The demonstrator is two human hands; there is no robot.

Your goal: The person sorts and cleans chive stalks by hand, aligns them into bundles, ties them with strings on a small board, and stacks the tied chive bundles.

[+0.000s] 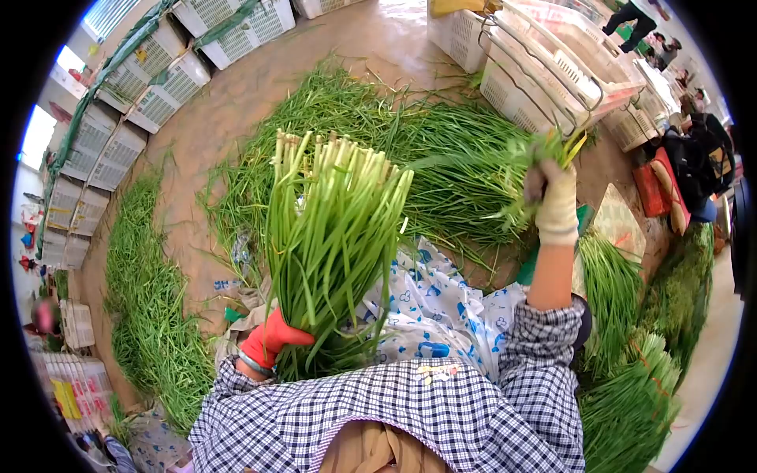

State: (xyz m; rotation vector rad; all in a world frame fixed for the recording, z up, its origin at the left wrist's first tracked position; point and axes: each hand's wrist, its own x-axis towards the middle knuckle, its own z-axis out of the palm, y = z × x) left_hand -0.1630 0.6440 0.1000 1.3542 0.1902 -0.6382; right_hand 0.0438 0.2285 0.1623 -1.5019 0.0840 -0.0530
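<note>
Far left: white crates (118, 162) ranged along the edge; inside them, a strip of loose greens (146, 315) on the brown floor (180, 205), with some floor showing before the middle heap.

Left hand (276, 339), red-gloved, low by the lap. Fingers closed round the lower, leafy part of a bunch of green stalks (331, 225). Bunch rises from the fingers, long axis near upright in view, tipped a little right; pale butt ends uppermost, rather uneven.

Middle: printed plastic sheet (430, 307) over the lap; heap of loose greens (465, 177) beyond. Bunch and right hand well apart, open room between them above the heap.

Right hand (556, 201), pale-gloved, reaches forward; fingers look clenched on a small clump of greens (518, 151), blurred. The left is nearer the bunch.

Right edge: crate (505, 94) just past the right hand, limiting room outward; bundles of greens (623, 414) beside the right sleeve.
</note>
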